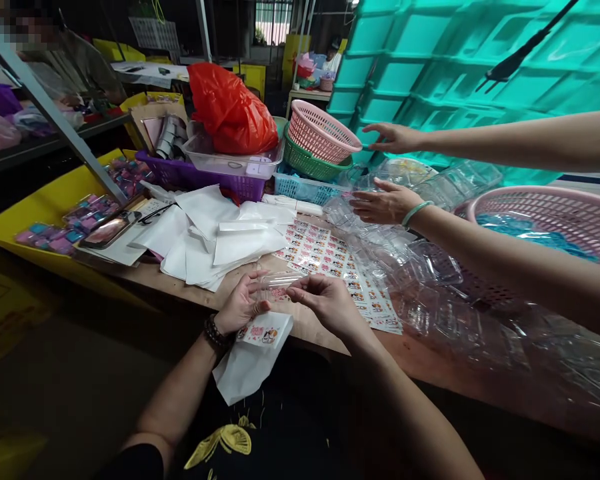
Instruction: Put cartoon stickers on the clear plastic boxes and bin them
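Observation:
My left hand (240,305) and my right hand (325,301) both pinch a small clear plastic case (279,285) held over the front edge of the wooden table (420,357). A small printed sticker card (266,331) and a white paper sheet (245,370) lie under my left wrist. Sheets of cartoon stickers (330,257) lie just beyond my hands. A pile of white paper sheets (215,233) sits further left.
A co-worker's two arms reach in from the right, one hand (383,203) over a heap of clear plastic cases (420,267), the other hand (393,138) near a pink basket (320,130). A red bag (230,110), purple crate (180,175), yellow tray (45,207) and teal crates (460,67) surround the table.

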A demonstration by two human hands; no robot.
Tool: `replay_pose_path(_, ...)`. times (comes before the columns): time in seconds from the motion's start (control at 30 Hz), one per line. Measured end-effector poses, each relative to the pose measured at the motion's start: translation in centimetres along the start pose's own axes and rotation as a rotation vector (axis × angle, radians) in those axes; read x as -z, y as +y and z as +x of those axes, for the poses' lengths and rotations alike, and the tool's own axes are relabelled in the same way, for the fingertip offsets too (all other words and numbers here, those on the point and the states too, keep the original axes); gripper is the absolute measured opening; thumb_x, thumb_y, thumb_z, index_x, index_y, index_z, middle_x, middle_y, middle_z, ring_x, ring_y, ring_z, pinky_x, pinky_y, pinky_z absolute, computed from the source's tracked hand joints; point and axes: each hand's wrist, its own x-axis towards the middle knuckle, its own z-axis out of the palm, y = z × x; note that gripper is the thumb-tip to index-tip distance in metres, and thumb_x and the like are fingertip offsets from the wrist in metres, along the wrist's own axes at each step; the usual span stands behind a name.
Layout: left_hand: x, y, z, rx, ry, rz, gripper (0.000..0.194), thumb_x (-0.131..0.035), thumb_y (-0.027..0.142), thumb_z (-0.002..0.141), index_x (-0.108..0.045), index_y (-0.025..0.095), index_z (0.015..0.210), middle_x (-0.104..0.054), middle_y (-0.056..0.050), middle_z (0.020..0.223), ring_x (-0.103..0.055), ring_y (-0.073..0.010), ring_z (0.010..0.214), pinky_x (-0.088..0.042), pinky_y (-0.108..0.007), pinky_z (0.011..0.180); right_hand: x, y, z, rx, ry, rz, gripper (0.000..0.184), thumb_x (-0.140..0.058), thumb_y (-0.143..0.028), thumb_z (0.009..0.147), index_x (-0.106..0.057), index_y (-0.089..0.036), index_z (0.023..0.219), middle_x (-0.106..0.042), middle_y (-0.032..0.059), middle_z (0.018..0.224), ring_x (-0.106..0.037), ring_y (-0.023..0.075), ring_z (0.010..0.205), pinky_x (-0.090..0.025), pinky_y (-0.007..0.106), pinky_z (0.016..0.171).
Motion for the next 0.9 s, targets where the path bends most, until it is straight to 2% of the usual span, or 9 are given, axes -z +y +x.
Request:
replay_pose_path(0.13, 0.09, -0.14, -0.01, 0.000, 0.001, 0.020, 0.090, -0.091, 0.053, 0.058, -0.049, 0.023, 0.133, -0.066, -0.015, 0.126, -0.067, -0.0136, 0.076, -0.048, -0.023, 0.065, -0.12, 0.16, 0.01, 0.006, 0.004, -0.023, 0.041, -0.078, -0.057, 0.069, -0.071, -0.017, 0.071, -0.068, 0.0026, 0.070, -0.057, 0.0147, 0.066, -0.045, 0.029, 0.064)
replay_pose_path(0.37, -0.02, -0.40, 0.07, -0.002, 0.031, -0.040, 0.087, -0.094, 0.049, 0.056, -0.052, 0.022, 0.127, -0.067, -0.014, 0.125, -0.070, -0.0189, 0.092, -0.052, -0.027, 0.077, -0.24, 0.54, 0.15, 0.011, 0.009, -0.005, 0.040, -0.077, -0.056, 0.067, -0.070, -0.017, 0.069, -0.066, 0.0020, 0.068, -0.055, 0.0139, 0.064, -0.042, 0.029, 0.063)
replay_pose_path(0.57, 0.00, -0.56, 0.05, -0.002, 0.036, -0.057, 0.085, -0.094, 0.049, 0.055, -0.053, 0.024, 0.126, -0.069, -0.012, 0.121, -0.070, -0.0171, 0.089, -0.052, -0.024, 0.072, -0.36, 0.51, 0.18, -0.010, 0.002, 0.046, 0.041, -0.079, -0.056, 0.065, -0.070, -0.017, 0.069, -0.067, 0.0022, 0.070, -0.055, 0.0135, 0.064, -0.043, 0.028, 0.062)
replay_pose_path(0.73, 0.03, -0.62, 0.08, -0.012, 0.046, -0.048, 0.083, -0.093, 0.048, 0.057, -0.053, 0.024, 0.125, -0.068, -0.012, 0.122, -0.070, -0.0203, 0.095, -0.054, -0.027, 0.076, -0.46, 0.78, 0.22, -0.009, 0.028, 0.023, 0.040, -0.078, -0.055, 0.066, -0.068, -0.017, 0.067, -0.066, 0.0017, 0.067, -0.055, 0.0133, 0.062, -0.043, 0.028, 0.060)
replay_pose_path(0.8, 0.02, -0.61, 0.03, -0.008, 0.046, -0.043, 0.082, -0.093, 0.046, 0.058, -0.052, 0.024, 0.125, -0.067, -0.013, 0.125, -0.070, -0.0186, 0.091, -0.054, -0.026, 0.072, -0.48, 0.88, 0.25, -0.006, 0.034, -0.006, 0.039, -0.077, -0.054, 0.068, -0.067, -0.017, 0.066, -0.065, 0.0016, 0.066, -0.054, 0.0131, 0.061, -0.042, 0.028, 0.060)
replay_pose_path(0.9, -0.16, -0.60, -0.10, 0.004, 0.062, 0.005, 0.081, -0.091, 0.043, 0.061, -0.048, 0.023, 0.127, -0.066, -0.014, 0.124, -0.066, -0.0096, 0.066, -0.049, -0.020, 0.055, -0.69, 0.98, 0.16, 0.008, 0.050, -0.080, 0.037, -0.072, -0.054, 0.072, -0.068, -0.017, 0.069, -0.067, 0.0023, 0.067, -0.055, 0.0135, 0.060, -0.041, 0.028, 0.059)
